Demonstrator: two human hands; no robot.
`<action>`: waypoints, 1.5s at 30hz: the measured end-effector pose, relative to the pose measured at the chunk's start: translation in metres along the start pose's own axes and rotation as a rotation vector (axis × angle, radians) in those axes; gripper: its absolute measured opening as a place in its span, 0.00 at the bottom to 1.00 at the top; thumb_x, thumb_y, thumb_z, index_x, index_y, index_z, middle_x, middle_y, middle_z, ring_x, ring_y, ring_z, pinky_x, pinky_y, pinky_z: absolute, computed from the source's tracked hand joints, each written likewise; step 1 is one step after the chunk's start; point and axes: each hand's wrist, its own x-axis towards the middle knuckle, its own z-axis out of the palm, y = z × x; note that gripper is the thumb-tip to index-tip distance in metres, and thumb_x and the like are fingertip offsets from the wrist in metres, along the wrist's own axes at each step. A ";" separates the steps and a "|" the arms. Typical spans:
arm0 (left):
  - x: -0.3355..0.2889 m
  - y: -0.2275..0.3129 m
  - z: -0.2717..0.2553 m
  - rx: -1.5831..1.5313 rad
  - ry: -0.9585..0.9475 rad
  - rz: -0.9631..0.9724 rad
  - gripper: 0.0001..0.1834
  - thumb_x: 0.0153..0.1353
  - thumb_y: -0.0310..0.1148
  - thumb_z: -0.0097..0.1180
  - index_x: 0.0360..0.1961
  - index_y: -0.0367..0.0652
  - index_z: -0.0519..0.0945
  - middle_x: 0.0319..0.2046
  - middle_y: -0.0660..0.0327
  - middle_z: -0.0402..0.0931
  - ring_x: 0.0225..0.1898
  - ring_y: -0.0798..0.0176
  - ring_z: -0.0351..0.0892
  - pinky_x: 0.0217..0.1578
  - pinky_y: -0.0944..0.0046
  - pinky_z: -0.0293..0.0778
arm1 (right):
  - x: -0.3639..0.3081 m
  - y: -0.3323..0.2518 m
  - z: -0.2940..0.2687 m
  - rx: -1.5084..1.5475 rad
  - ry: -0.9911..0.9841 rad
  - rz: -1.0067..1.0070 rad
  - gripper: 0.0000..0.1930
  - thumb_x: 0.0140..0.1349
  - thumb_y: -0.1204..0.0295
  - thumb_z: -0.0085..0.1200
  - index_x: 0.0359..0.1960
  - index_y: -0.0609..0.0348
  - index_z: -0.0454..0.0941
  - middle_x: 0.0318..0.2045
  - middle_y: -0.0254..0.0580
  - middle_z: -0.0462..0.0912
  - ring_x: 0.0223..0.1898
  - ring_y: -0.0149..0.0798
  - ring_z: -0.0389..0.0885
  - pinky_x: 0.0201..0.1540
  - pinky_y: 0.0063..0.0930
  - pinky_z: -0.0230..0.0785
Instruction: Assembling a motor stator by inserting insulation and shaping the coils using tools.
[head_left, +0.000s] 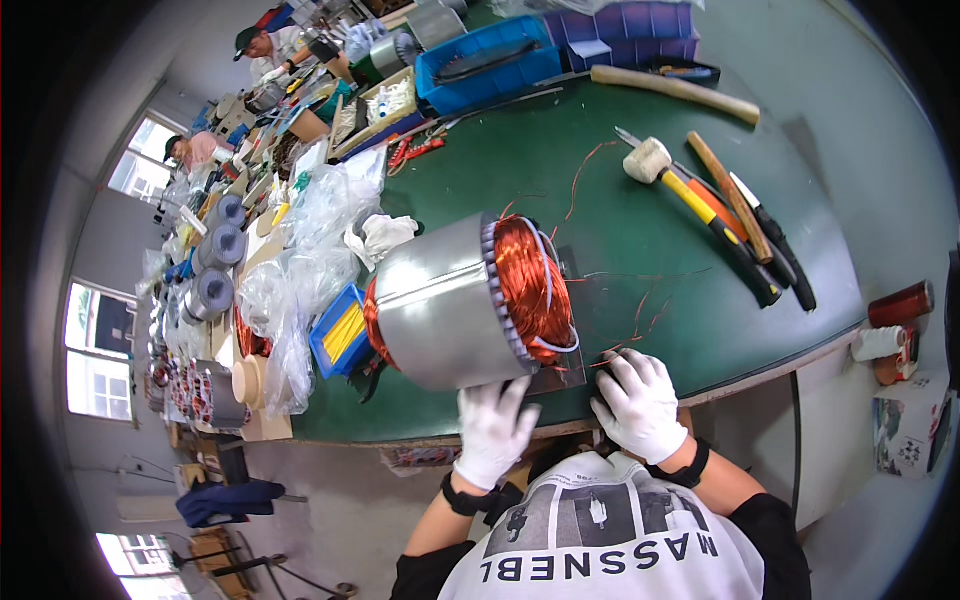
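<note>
A motor stator (440,300) lies on its side on the green table, a grey metal cylinder with orange-red copper windings (532,285) bulging from its end. A pale sleeved lead curves across the windings. My left hand (494,430), in a white glove, has its fingers apart against the stator's near lower edge. To the right, my white-gloved right hand (640,405) rests at the table's near edge, fingers apart and bent downward. Thin copper wires (640,318) trail over the table from the windings, and one ends by the right fingertips. Nothing shows gripped in either hand.
A mallet (650,162), wooden handles and a black-handled knife (770,235) lie at the right. A blue box of yellow strips (345,335) and plastic bags (300,270) stand left. Blue (490,65) and purple bins line the back. Two people work at the far left.
</note>
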 end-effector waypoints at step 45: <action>0.039 -0.059 -0.022 -0.008 -0.284 -0.040 0.24 0.49 0.42 0.63 0.41 0.38 0.71 0.26 0.55 0.75 0.31 0.52 0.77 0.31 0.56 0.74 | 0.108 -0.022 -0.002 0.617 0.192 0.214 0.36 0.55 0.79 0.50 0.66 0.68 0.48 0.61 0.54 0.61 0.61 0.44 0.63 0.64 0.31 0.52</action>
